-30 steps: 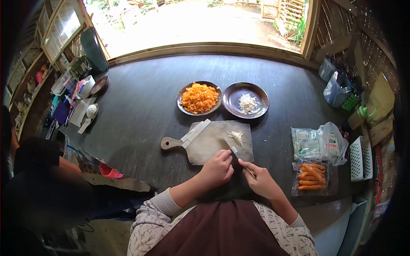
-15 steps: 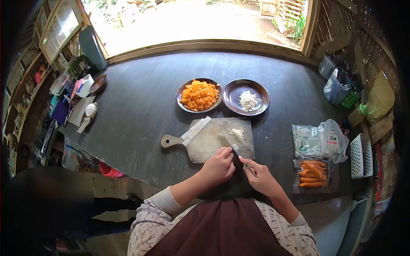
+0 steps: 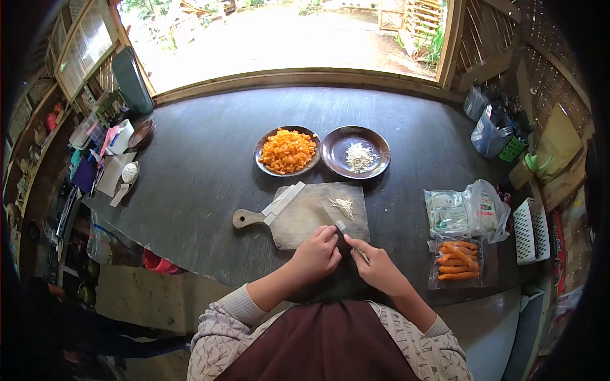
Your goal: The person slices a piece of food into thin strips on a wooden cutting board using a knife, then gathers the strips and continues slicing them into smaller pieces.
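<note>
Right hand (image 3: 379, 270) pinches a knife (image 3: 346, 232), blade angled onto the board (image 3: 305, 216) ahead; left hand (image 3: 319, 252) curled just beside it, fingertips at the blade, shreds (image 3: 344, 206) just beyond

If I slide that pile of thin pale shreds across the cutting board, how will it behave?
The pile of shreds looks light and loose, so it would likely scatter rather than move as one. The strands seem thin and probably limp, apt to cling to fingers. The cutting board looks flat with no rim, so bits could spill onto the table.
</note>
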The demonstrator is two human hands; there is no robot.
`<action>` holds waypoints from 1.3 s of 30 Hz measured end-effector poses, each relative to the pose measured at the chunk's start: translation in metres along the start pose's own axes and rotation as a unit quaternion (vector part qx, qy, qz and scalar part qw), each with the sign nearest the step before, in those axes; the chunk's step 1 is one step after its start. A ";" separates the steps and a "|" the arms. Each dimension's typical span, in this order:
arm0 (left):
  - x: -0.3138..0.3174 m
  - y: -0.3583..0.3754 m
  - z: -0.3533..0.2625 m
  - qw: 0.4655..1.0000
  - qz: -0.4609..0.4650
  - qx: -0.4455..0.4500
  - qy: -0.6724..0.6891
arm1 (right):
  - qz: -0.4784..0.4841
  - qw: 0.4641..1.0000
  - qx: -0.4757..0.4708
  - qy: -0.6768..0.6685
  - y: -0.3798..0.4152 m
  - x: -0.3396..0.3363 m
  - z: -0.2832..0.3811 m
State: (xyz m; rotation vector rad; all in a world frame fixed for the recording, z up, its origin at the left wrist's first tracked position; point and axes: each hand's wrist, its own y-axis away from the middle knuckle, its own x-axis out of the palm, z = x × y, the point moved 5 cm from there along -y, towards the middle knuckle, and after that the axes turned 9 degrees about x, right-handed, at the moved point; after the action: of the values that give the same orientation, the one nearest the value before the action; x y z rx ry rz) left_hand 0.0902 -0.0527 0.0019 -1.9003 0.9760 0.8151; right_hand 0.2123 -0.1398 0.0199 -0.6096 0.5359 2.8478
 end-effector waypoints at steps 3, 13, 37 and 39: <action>-0.001 -0.001 -0.001 1.000 0.008 0.008 -0.010 | -0.020 0.998 -0.058 0.001 0.000 0.005 -0.008; 0.002 0.001 0.001 1.000 0.006 -0.005 -0.001 | -0.014 0.999 -0.039 0.007 -0.007 0.004 -0.007; -0.001 0.000 0.000 1.000 -0.001 0.005 -0.005 | 0.006 1.000 -0.013 0.028 -0.008 0.006 0.002; 0.000 0.000 0.002 0.999 -0.003 0.033 -0.009 | -0.030 0.994 -0.099 0.016 -0.005 0.007 -0.005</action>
State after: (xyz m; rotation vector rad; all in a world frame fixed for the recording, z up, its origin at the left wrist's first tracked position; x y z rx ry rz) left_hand 0.0899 -0.0511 0.0010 -1.8369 0.9730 0.7861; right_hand 0.2093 -0.1363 0.0107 -0.6919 0.2359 2.8587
